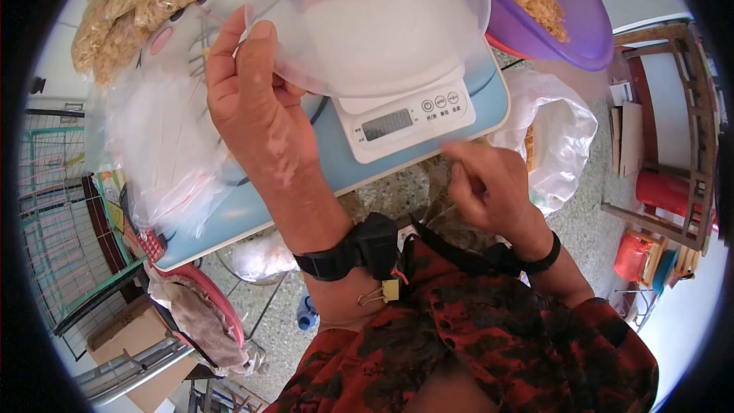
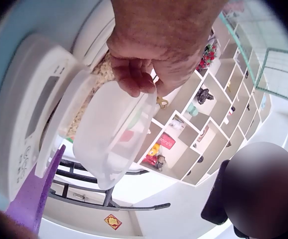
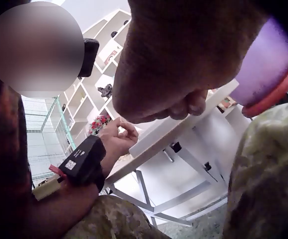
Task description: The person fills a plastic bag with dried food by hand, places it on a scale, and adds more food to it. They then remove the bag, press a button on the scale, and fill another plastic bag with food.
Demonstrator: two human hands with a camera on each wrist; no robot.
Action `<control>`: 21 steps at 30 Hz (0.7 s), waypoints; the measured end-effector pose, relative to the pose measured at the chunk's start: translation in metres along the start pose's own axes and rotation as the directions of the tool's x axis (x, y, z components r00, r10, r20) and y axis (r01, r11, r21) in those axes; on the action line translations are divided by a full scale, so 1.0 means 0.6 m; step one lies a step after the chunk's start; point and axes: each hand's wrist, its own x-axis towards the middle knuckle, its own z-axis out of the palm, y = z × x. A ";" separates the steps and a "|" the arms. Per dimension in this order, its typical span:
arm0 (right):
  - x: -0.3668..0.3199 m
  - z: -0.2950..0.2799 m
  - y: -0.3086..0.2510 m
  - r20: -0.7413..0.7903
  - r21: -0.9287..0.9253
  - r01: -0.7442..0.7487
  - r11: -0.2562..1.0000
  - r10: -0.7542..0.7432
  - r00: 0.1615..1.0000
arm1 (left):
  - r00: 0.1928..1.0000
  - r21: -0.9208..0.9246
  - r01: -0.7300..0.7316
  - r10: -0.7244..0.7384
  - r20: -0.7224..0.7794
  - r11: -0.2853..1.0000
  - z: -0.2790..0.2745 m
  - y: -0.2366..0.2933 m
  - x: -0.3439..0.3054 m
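Observation:
Between thumb and fingers, my left hand (image 1: pixel 264 107) pinches the left rim of a translucent plastic bowl (image 1: pixel 382 38). The bowl covers much of a white digital scale (image 1: pixel 451 118); its display shows, but the digits are unreadable. In the left wrist view, the left hand (image 2: pixel 159 55) grips the edge of the tilted bowl (image 2: pixel 111 124), which stands apart from the scale's platform (image 2: pixel 67 119). Close to the table's front edge, my right hand (image 1: pixel 493 183) has its fingers curled, with nothing visible in them. The right wrist view shows that hand (image 3: pixel 179 64) large and dark.
Clear plastic bags (image 1: pixel 172 130) lie left of the scale, below bags of dried flakes (image 1: pixel 138 11). A purple basin (image 1: pixel 589 30) with flakes stands at the upper right, above an open plastic bag (image 1: pixel 569 138). The blue tabletop (image 1: pixel 489 99) ends just before my body.

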 end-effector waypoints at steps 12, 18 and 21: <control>-0.081 0.010 0.057 0.166 0.117 0.069 0.991 -0.088 0.982 | 1.000 0.015 -0.011 0.011 0.009 1.000 0.006 -0.001 -0.001; -0.076 0.018 0.059 0.156 0.101 0.085 0.991 -0.100 0.983 | 1.000 0.009 0.000 0.000 0.010 1.000 0.009 -0.002 -0.002; -0.074 0.018 0.057 0.174 0.086 0.079 0.993 -0.093 0.980 | 1.000 0.015 0.011 -0.011 0.027 1.000 0.006 -0.003 -0.003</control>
